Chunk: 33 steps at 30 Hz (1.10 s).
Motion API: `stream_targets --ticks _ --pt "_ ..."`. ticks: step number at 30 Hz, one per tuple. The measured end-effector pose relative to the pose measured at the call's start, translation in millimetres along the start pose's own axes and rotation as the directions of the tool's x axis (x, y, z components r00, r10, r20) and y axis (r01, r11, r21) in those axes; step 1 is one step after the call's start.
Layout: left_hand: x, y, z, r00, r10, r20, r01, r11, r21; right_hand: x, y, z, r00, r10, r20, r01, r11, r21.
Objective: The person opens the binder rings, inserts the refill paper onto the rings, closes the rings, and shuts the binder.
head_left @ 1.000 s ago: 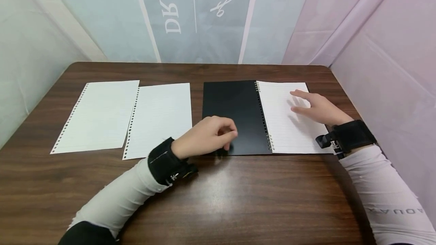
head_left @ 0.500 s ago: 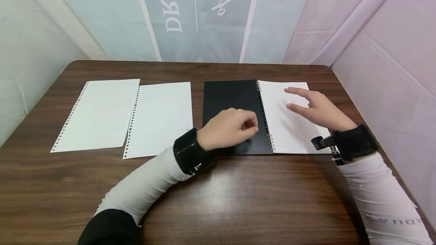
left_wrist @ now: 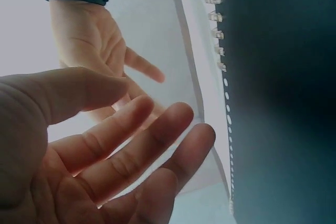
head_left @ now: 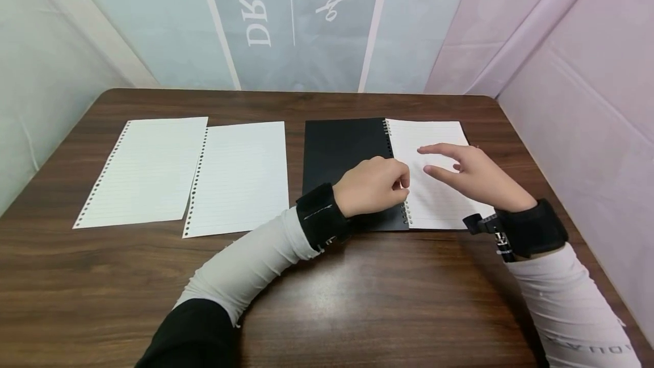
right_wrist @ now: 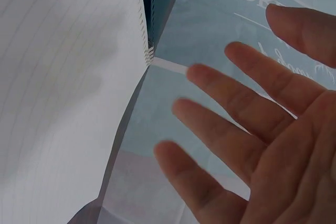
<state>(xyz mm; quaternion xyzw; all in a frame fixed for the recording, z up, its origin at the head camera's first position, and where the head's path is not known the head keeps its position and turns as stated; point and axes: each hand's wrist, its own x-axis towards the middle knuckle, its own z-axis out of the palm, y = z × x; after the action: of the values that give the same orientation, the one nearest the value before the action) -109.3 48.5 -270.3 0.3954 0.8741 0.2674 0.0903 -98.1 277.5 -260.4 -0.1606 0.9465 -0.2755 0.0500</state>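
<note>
- Brown wood-grain table (head_left: 357, 311) fills the bottom of the frame.
- Left hand (head_left: 371, 186), centre: fingers loosely bent, thumb apart from them, nothing held; at the ringed edge of the notebook.
- Right hand (head_left: 472, 172), right of centre: fingers spread, nothing held, over the ruled page (head_left: 433, 204); no contact seen.
- Open notebook (head_left: 375, 135), centre right: black cover (head_left: 332, 146) left, ruled page right, wire rings (head_left: 406, 214) between, partly hidden by the left hand.
- Handling (judgement): steady the black cover, press the page lightly with fingertips, keep any pull even along the wire rings to spare the paper.
- Versus half a second ago: left hand further right, from cover to rings; right hand slightly lower; notebook unchanged.
- Left sheet (head_left: 145, 172) and right sheet (head_left: 242, 180), left half: loose, side by side, punched edges leftward.
- Pale blue cloth (head_left: 419, 33), top: backdrop.
</note>
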Motion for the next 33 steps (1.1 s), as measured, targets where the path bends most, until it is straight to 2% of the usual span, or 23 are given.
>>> stream_targets --ticks 7,11,19,25,33 --pt "7.3 -2.9 11.1 0.998 -0.063 0.006 0.063 0.998 0.027 -2.6 3.3 3.7 0.997 -0.068 0.033 0.069 0.996 -0.053" --pt "8.4 -1.8 16.7 0.996 -0.087 0.02 0.086 0.996 0.035 -0.3 2.8 6.8 0.996 -0.07 0.055 0.072 0.997 -0.028" --pt "12.1 0.9 24.8 0.998 -0.068 -0.014 0.069 0.994 0.079 0.7 0.5 15.5 0.988 -0.121 0.099 0.122 0.993 0.002" --pt "11.0 -2.9 28.7 0.997 -0.083 0.012 0.082 0.994 0.068 2.7 5.2 30.5 0.973 -0.124 0.195 0.122 0.992 0.021" --pt "10.9 -9.3 28.3 0.997 -0.079 0.01 0.078 0.994 0.077 10.0 7.9 41.2 0.959 -0.15 0.241 0.145 0.989 0.035"
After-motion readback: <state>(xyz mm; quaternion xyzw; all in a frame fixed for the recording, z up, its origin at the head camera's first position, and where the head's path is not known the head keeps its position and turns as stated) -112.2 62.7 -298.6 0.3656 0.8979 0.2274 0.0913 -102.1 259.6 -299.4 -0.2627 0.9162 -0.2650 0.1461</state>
